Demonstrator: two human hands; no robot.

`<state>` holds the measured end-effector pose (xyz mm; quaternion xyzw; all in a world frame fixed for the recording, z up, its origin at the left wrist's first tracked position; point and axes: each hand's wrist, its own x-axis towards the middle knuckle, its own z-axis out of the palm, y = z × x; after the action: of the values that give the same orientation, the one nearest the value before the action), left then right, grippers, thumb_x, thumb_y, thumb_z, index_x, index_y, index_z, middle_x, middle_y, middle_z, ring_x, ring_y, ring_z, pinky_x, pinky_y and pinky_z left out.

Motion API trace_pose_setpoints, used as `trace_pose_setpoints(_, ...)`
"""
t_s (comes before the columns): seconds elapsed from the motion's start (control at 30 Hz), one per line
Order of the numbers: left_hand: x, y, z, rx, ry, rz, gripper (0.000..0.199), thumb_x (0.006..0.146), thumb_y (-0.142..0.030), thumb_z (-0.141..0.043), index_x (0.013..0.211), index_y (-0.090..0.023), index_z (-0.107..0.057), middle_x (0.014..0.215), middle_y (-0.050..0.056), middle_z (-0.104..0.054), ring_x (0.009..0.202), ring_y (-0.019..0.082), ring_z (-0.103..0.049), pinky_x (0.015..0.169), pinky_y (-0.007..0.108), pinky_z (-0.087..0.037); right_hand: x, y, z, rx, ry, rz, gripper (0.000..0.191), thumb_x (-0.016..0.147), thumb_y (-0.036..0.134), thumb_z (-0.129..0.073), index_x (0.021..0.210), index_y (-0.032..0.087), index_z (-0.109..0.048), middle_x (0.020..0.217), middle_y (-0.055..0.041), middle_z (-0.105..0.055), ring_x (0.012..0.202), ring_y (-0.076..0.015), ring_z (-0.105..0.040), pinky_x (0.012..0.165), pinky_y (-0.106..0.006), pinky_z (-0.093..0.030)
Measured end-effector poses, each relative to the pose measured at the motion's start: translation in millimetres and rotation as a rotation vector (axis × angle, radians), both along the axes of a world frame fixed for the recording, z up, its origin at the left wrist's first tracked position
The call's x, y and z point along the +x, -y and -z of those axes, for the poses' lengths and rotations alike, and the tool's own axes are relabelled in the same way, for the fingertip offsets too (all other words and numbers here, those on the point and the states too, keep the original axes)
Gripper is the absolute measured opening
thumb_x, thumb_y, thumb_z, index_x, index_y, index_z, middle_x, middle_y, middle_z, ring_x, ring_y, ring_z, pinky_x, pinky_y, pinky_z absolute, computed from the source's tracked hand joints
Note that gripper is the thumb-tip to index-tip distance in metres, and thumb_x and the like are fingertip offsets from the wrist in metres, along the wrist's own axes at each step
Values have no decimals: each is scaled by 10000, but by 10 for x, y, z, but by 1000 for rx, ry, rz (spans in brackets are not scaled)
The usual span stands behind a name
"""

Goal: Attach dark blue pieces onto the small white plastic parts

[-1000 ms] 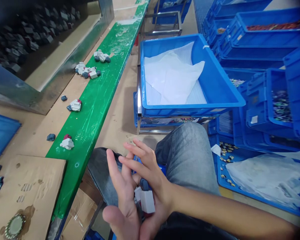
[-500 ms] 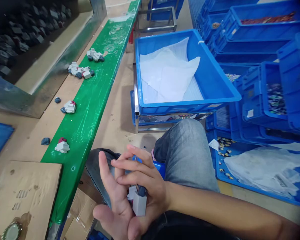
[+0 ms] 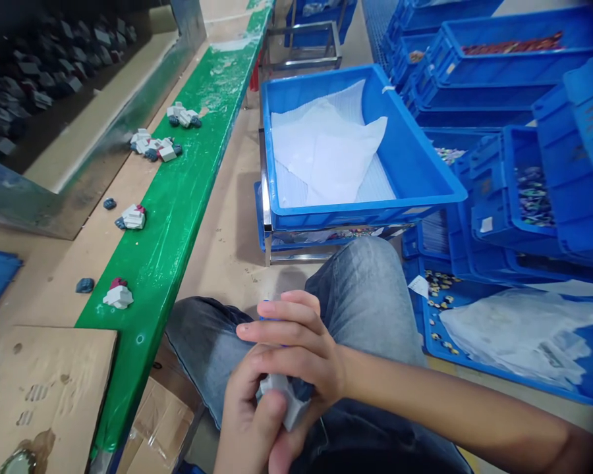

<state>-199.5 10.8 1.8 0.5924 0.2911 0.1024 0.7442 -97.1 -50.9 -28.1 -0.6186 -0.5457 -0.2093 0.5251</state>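
Observation:
In front of my lap both hands are closed together round a small white plastic toy part (image 3: pixel 292 407) with a dark blue piece on it. My left hand (image 3: pixel 250 405) wraps it from the left, thumb pressed on the white face. My right hand (image 3: pixel 309 349) covers it from above and the right, its fingers lying over the left hand's fingers. Much of the part is hidden by the fingers. To the left, a white part with a red piece (image 3: pixel 118 295) sits on the green strip (image 3: pixel 165 243), with a similar white part (image 3: pixel 132 217) farther up.
A blue crate (image 3: pixel 356 207) with white sheets stands ahead on a metal frame. More blue crates (image 3: pixel 504 66) are stacked at right. A metal-edged bin (image 3: pixel 69 204) of similar parts stands at far left. Cardboard (image 3: pixel 54 382) lies at the near end of the green strip.
My left hand's fingers, stretched out before, have curled round the toy part, and its thumb now presses on it. My right hand has closed over it. The view has shifted slightly.

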Motion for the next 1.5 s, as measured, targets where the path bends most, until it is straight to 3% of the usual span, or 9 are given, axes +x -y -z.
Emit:
trace_pose_setpoints(0.17, -44, -140, -42, 69, -56, -42, 341, 671, -505, -667, 748, -187, -569, 690, -6, -597, 578, 112, -503, 532, 208, -393, 147, 44, -59, -96, -218, -278, 668, 724, 744, -420, 1024, 150, -474, 829, -54, -608, 772, -179, -573, 691, -315, -439)
trace_pose_setpoints(0.23, -52, -180, -52, 108, -93, -49, 325, 692, -488, -655, 757, -193, -536, 687, -19, -588, 542, 93, -485, 517, 201, -373, 223, 103, -129, -308, -440, -376, 558, 776, 713, -378, 841, 173, -499, 655, 19, -534, 565, -110, -498, 533, -248, -376)
trace_pose_setpoints(0.33, -62, -187, -55, 137, -134, 1, 309, 721, -480, -627, 765, -200, -505, 605, -42, -518, 478, 83, -426, 482, 208, -339, 299, 185, -297, -649, -591, -545, 483, 809, 614, -464, 646, 160, -475, 575, 49, -460, 520, -69, -431, 478, -208, -298)
trace_pose_setpoints(0.57, -85, -114, 31, 270, -35, 126, 415, 796, -581, -446, 664, -188, -476, 525, -46, -411, 473, 92, -363, 455, 234, -244, 263, 209, -445, -1005, -926, -751, 429, 680, 532, -674, 595, 131, -548, 450, 80, -387, 412, -41, -324, 373, -198, -192)
trace_pose_setpoints(0.77, -137, -164, 52, 607, 46, 103, 288, 864, -329, -427, 614, -190, -454, 474, -57, -413, 417, 73, -395, 403, 187, -292, 208, 215, -359, -975, -1138, -912, 307, 786, 418, -613, 706, 126, -560, 502, 82, -363, 465, -42, -336, 393, -169, -240)
trace_pose_setpoints(1.03, -88, 28, -9, 527, 77, -176, 354, 838, -435, -462, 579, -194, -453, 495, -56, -456, 443, 76, -426, 447, 207, -322, 158, 268, -420, -854, -1345, -939, 331, 795, 392, -592, 629, 135, -468, 507, 85, -303, 475, -41, -273, 415, -192, -206)
trace_pose_setpoints(1.37, -160, 132, 69, 730, 238, -70, 205, 860, -274, -429, 669, -204, -455, 523, -51, -515, 445, 84, -477, 455, 200, -376, -157, 509, -510, -721, -2069, -644, 341, 707, 391, -609, 577, 158, -397, 501, 75, -335, 469, -47, -253, 448, -225, -143)
trace_pose_setpoints(1.43, -145, 143, 80, 739, 250, -42, 212, 859, -261, -424, 658, -199, -449, 511, -52, -508, 433, 81, -470, 436, 190, -368, -147, 540, -513, -747, -2042, -615, 334, 737, 389, -561, 582, 166, -368, 510, 75, -311, 474, -53, -233, 453, -230, -140)
trace_pose_setpoints(1.5, -125, 146, 97, 665, 209, -38, 258, 870, -282, -406, 629, -194, -429, 492, -57, -465, 422, 73, -440, 422, 182, -347, -72, 533, -483, -824, -1784, -656, 325, 766, 386, -532, 590, 172, -362, 518, 73, -292, 489, -65, -240, 463, -232, -165)
